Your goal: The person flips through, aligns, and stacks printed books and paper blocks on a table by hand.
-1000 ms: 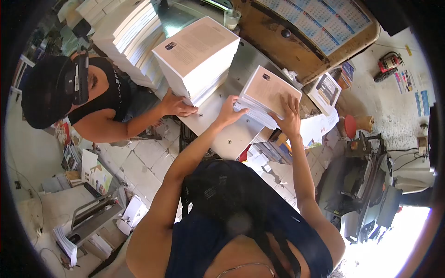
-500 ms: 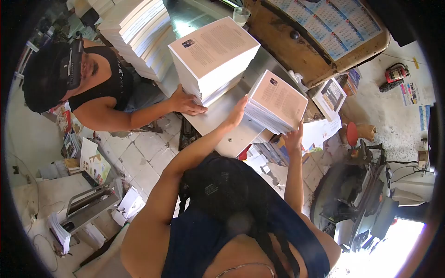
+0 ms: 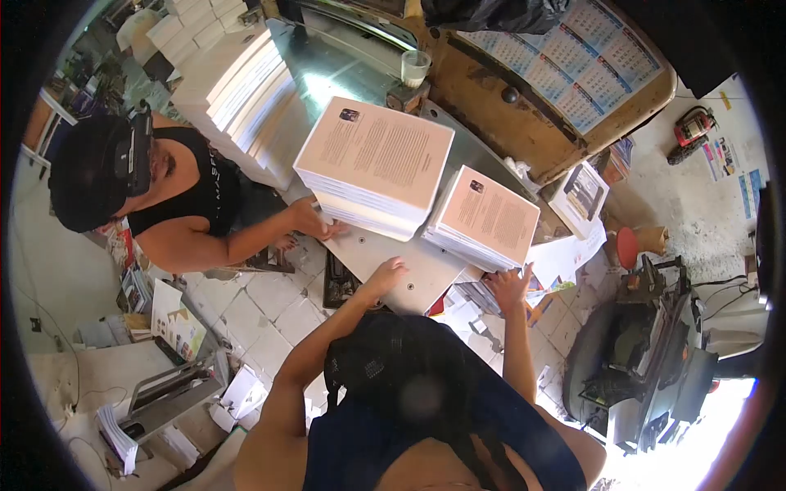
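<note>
My left hand [image 3: 383,280] is open and holds nothing, low over the front part of the metal table [image 3: 385,258]. My right hand [image 3: 509,288] is open with its fingers apart, close to the near right corner of the shorter stack of books [image 3: 490,217]; whether a fingertip touches it I cannot tell. Beside that stack, to its left, stands a taller stack of books [image 3: 372,168]. Both show a pinkish cover with printed text and a small photo on top. A co-worker's hand [image 3: 315,222] rests at the taller stack's lower left corner.
Behind the co-worker's arm rise tall stacks of pale books [image 3: 237,98]. A glass [image 3: 415,68] stands at the back, beside a brown machine panel with a calendar [image 3: 581,65]. Loose papers [image 3: 569,258] lie at the right. A dark machine [image 3: 639,352] stands farther right.
Both my hands have come away from the shorter stack's sides, the left one down towards the table's front edge. The shorter stack now sits against or close beside the taller one. The view has shifted.
</note>
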### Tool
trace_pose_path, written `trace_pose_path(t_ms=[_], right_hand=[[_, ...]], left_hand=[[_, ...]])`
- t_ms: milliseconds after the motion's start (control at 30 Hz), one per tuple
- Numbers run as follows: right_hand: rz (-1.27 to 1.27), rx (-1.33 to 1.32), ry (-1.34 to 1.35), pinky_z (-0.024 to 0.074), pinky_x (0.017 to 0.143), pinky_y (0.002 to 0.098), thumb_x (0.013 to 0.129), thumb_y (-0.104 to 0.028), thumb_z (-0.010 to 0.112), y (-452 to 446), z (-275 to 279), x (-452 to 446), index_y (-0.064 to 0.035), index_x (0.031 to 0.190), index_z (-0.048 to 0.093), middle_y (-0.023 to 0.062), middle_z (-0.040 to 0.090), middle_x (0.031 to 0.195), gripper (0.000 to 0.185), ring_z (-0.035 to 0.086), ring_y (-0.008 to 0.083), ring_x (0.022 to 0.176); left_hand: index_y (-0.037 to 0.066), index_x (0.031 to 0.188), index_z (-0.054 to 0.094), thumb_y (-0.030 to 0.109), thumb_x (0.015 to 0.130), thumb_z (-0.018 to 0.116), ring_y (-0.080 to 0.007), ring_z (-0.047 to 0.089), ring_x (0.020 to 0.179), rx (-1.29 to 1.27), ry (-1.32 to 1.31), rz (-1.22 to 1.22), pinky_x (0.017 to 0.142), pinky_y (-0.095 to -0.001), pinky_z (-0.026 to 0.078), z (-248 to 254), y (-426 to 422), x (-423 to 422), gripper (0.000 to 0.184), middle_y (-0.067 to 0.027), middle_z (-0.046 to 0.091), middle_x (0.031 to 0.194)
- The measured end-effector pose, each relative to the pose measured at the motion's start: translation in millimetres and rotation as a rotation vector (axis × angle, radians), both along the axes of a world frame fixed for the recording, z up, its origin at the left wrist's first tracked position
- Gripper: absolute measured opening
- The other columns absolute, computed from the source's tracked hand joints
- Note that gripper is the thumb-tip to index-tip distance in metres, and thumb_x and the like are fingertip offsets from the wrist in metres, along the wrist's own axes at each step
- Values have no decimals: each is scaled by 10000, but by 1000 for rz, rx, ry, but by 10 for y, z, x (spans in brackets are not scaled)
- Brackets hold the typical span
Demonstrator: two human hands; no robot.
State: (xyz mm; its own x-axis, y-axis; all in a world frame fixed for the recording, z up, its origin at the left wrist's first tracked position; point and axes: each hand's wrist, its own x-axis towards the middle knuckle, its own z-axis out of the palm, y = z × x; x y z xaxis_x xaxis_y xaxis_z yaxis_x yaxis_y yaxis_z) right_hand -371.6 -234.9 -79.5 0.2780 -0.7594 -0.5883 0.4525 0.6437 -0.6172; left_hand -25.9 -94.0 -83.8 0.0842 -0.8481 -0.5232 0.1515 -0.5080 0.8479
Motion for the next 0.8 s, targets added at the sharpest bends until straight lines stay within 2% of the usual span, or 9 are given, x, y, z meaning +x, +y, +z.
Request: trace_pose_path(t_ms=[33, 100, 200, 300, 367, 500, 567, 700, 800], right_hand=[[-27, 40, 43, 341, 973, 590, 866, -787, 331, 148, 86, 80, -194, 1377, 470, 111, 543, 1265, 795, 483, 337, 1131], [-96, 125, 138, 315, 1005, 609, 859, -799, 315, 277, 225, 281, -190, 1408, 440, 125, 494, 1366, 829, 442, 369, 1214], [-50, 133, 82, 273, 1036, 625, 839, -821, 297, 365, 152, 246, -196, 1466, 365, 144, 384, 1479, 888, 381, 414, 1285], [5, 20, 93, 237, 1040, 650, 859, -794, 303, 120, -25, 39, -173, 1507, 308, 102, 393, 1496, 898, 309, 399, 1368], [172, -265, 333, 255, 1048, 619, 872, -773, 316, -162, -131, -95, -156, 1518, 287, 117, 438, 1466, 894, 326, 377, 1370], [551, -1040, 977, 322, 1059, 527, 912, -693, 367, -650, -164, -238, -121, 1520, 261, 147, 476, 1427, 842, 387, 340, 1345], [573, -1059, 1034, 326, 1059, 520, 916, -677, 373, -742, -188, -185, -118, 1517, 264, 143, 477, 1424, 828, 391, 334, 1342], [554, -914, 1023, 333, 1059, 508, 925, -644, 385, -780, -324, -157, -113, 1512, 271, 135, 480, 1420, 800, 399, 322, 1334], [537, -871, 1011, 338, 1059, 498, 931, -620, 394, -787, -351, -69, -110, 1508, 276, 129, 481, 1416, 779, 406, 313, 1329]], left_hand=[[2, 1157, 559, 159, 924, 538, -157, 602, 952, 118, 80, -24, 821, -307, 497, 114, 79, 124, 281, -104, 618, 1058], [55, 1077, 545, 176, 913, 544, -100, 539, 763, 113, 164, 337, 678, -278, 477, 72, 268, 340, 204, -19, 560, 881], [95, 1084, 561, 254, 932, 524, -116, 557, 788, 38, 348, 1002, 702, -293, 481, 255, 420, 543, 223, -12, 574, 893], [118, 1254, 527, 407, 938, 496, -184, 513, 1065, -59, 364, 1055, 958, -377, 366, 127, 419, 598, 429, -31, 562, 1175], [137, 1322, 503, 522, 934, 477, -206, 446, 1222, -188, 323, 1011, 1075, -403, 261, 187, 258, 625, 547, -20, 531, 1293], [150, 1365, 471, 685, 906, 418, -196, 396, 1308, -77, 338, 908, 1112, -415, 215, 320, -51, 693, 707, -25, 497, 1347], [139, 1377, 457, 709, 892, 418, -191, 416, 1277, -165, 295, 762, 1092, -418, 248, -679, -156, 1105, 750, -33, 498, 1336], [113, 1365, 459, 719, 871, 447, -187, 483, 1142, 145, 194, 894, 1015, -390, 334, 206, -247, 696, 782, -42, 537, 1244], [88, 1340, 484, 670, 889, 481, -202, 500, 1120, 181, 245, 848, 998, -378, 353, -22, -153, 567, 736, -56, 543, 1244]])
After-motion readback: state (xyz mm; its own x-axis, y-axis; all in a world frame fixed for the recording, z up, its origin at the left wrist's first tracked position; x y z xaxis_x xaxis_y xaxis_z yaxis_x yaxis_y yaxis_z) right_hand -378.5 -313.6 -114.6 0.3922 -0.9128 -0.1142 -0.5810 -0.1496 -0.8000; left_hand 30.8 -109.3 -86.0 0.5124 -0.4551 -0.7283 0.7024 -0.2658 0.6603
